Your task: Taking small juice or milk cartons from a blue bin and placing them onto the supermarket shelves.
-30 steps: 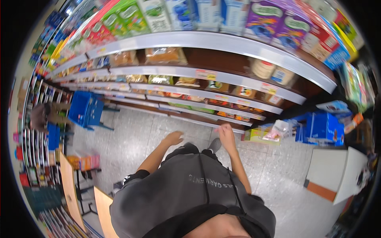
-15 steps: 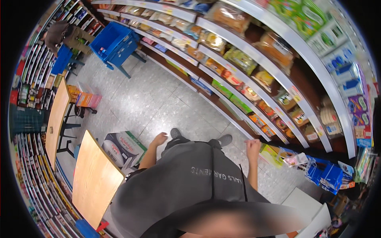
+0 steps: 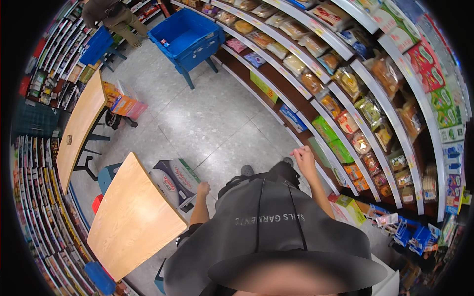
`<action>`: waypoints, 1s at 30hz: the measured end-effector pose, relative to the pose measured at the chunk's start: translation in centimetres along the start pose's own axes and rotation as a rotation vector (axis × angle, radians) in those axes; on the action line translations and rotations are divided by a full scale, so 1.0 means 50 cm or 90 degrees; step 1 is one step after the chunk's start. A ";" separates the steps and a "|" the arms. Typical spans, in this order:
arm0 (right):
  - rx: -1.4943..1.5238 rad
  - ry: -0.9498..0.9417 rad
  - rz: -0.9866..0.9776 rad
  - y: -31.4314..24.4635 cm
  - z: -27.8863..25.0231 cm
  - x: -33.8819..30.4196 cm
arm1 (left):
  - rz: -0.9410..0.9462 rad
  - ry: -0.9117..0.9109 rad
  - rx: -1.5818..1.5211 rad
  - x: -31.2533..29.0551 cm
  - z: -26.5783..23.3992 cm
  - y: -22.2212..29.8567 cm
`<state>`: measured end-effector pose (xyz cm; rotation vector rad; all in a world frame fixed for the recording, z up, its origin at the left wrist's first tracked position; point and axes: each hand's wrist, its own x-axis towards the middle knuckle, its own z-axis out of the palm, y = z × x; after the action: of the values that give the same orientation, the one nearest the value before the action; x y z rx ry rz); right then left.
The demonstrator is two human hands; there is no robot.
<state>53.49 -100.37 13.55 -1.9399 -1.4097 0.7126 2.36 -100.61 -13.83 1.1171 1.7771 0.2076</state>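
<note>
holds the left hand (image 3: 203, 188) low before the body, fingers curled inward; cannot tell how tightly. just left of that hand, shows a boxy, flat-sided cardboard carton (image 3: 170, 181), mostly grey and white; cannot tell whether touching. farther left and nearer the body, shows a pale wooden tabletop (image 3: 133, 217), smooth, grained, broad.

holds the right hand (image 3: 304, 160) farther forward, bare, folded into a loose fist, near long tiers of shelving (image 3: 409, 63) edged with smooth white rails. right of that hand, displays shiny wrapped goods: flat green packets (image 3: 326, 129), then smaller orange packets (image 3: 353, 171). nearer the body from the right hand, shows an angular green-and-pink box (image 3: 348, 208) on the floor.

well ahead of both hands, shows a blue plastic cart (image 3: 192, 56), a deep rectangular tub on straight legs. far beyond the left hand, includes another person (image 3: 116, 17) in a dark top. between the hands and the cart, spreads mottled grey floor tiles (image 3: 197, 128) with thin, straight joints.
</note>
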 end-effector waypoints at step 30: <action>0.125 -0.231 -0.154 -0.483 0.559 0.735 | -0.087 0.101 -0.248 0.432 -0.572 0.373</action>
<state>28.40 -54.77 11.13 -1.5069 -1.6828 1.0797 -11.45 -64.33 -2.68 0.7131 1.8431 0.5461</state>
